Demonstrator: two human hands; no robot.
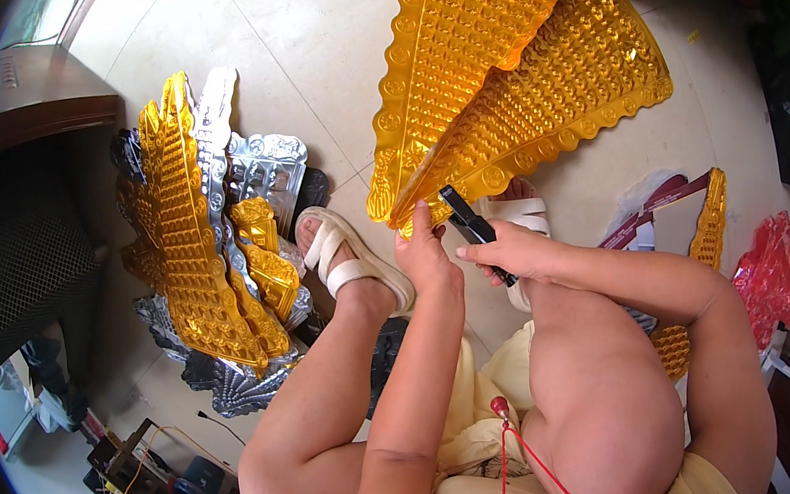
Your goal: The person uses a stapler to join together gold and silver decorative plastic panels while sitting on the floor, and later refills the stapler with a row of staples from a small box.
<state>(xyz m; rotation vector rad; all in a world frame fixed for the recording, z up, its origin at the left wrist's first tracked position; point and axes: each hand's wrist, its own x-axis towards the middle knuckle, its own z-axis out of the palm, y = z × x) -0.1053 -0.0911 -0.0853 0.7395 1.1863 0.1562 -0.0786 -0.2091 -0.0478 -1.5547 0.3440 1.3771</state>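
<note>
above the knees, left hand (424,255) pinching gold foil fans (502,70) at their corner, right hand (509,253) gripping black stapler (470,221) beside it

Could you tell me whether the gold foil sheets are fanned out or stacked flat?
Fanned out: the gold foil sheets spread from the corner pinched by the left hand.
</note>
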